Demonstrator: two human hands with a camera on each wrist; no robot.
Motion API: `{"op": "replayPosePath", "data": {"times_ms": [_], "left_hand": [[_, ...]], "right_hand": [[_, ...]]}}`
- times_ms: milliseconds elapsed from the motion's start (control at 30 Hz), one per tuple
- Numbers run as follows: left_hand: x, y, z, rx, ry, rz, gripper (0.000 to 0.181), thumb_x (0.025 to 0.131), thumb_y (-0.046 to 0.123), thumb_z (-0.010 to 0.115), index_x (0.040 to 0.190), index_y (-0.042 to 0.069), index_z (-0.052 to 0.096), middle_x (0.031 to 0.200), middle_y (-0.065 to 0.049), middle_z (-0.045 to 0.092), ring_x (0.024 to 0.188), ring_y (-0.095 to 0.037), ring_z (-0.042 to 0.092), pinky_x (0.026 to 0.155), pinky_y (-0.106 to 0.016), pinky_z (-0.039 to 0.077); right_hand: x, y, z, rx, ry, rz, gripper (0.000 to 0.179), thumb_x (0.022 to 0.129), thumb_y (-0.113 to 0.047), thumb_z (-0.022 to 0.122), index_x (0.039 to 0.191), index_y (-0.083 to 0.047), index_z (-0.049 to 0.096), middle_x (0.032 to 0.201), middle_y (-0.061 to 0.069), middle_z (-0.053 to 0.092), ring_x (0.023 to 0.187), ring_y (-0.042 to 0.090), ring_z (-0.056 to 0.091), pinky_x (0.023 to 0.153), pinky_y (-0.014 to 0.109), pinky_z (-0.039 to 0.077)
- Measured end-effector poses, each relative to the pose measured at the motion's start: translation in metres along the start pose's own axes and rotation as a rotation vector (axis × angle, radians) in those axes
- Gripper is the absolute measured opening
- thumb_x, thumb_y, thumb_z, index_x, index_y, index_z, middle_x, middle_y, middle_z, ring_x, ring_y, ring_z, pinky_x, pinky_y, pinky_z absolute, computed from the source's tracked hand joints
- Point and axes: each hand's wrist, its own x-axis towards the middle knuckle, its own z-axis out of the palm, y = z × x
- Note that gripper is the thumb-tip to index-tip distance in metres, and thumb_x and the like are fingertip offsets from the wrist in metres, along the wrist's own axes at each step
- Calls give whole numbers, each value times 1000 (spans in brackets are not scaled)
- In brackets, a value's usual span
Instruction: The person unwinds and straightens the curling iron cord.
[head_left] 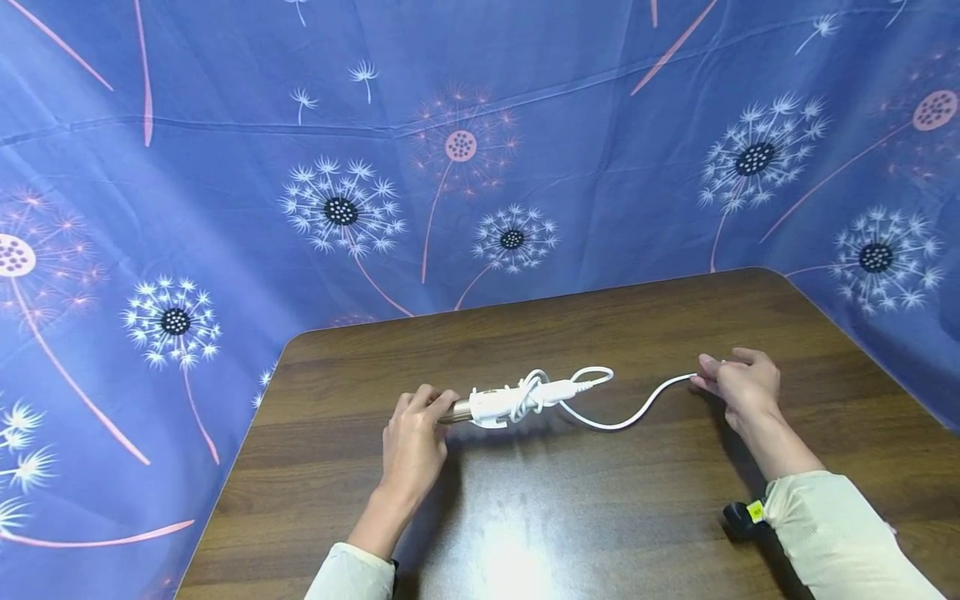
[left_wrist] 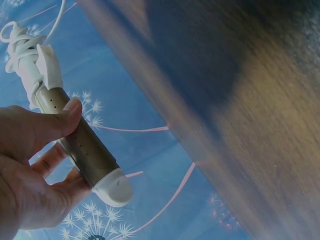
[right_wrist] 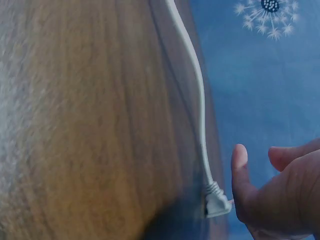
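A curling iron with a gold barrel and white handle is held by the barrel in my left hand. In the left wrist view, the thumb presses the dotted gold barrel from above, with fingers behind it and the white tip pointing away from the handle. A white cord wraps the handle in loops and runs right across the table. My right hand is at the cord's far end. The right wrist view shows the white plug right beside its fingers, which are spread apart.
The brown wooden table has rounded far corners, and a blue cloth with dandelion prints hangs behind and beside it. A black wrist camera sits by the right sleeve.
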Motion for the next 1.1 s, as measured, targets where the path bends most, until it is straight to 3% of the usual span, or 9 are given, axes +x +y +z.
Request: {"op": "replayPosePath", "data": {"times_ms": [167,267,367,500,633,867,967,1100], "left_hand": [[-1,1,0,-2,2,-2,51,54,-4,75,96,23,64,93,7,57,81,-19,52,48,-39,44],[0,2,-1,2,9,2,51,53,-3,76,95,23,64,92,7,56,80,-18,52,48,-38,44],[0,3,-1,-3,14,3,51,53,-4,76,95,23,64,91,8,56,80,-18,52,49,-38,44],[0,5,-2,-21,15,-1,51,53,-4,75,95,24,63,91,8,56,79,-18,52,50,-39,45],[0,5,-1,-24,16,-7,50,54,-2,76,95,24,64,91,8,56,80,-17,52,51,-39,45],[-1,6,-1,-15,24,7,50,53,-2,77,95,23,63,93,7,57,80,-18,53,48,-38,44],[-1,7,-1,-23,18,4,50,54,-2,76,96,23,63,93,7,56,80,-18,53,48,-38,44],[-2,8,0,-27,12,7,49,55,-3,75,96,23,63,92,7,56,79,-18,52,47,-38,44]], "right_hand": [[7,7,3,7,-95,-91,64,73,-17,70,123,3,35,85,3,59,71,18,64,64,29,51],[-1,2,12,16,-185,-117,47,72,-20,72,109,-1,50,87,4,61,73,16,64,66,28,51],[-27,-21,27,-32,-354,-122,34,77,-19,67,104,-3,55,89,3,62,77,17,64,72,30,49],[-63,-50,48,0,-609,-112,21,84,-9,58,103,-2,54,92,4,62,84,19,63,78,36,47],[-73,-56,61,22,-772,-20,22,87,-3,50,108,3,52,97,7,63,92,25,60,83,42,43],[-72,-37,74,-121,-857,42,40,88,-8,50,120,12,37,106,21,59,104,42,49,88,49,38],[-72,-29,80,-136,-886,39,34,88,-8,50,117,10,43,110,29,53,105,46,46,88,51,37],[-72,-23,89,-146,-930,44,29,87,-7,51,115,0,51,110,24,56,104,44,48,88,51,37]]}}
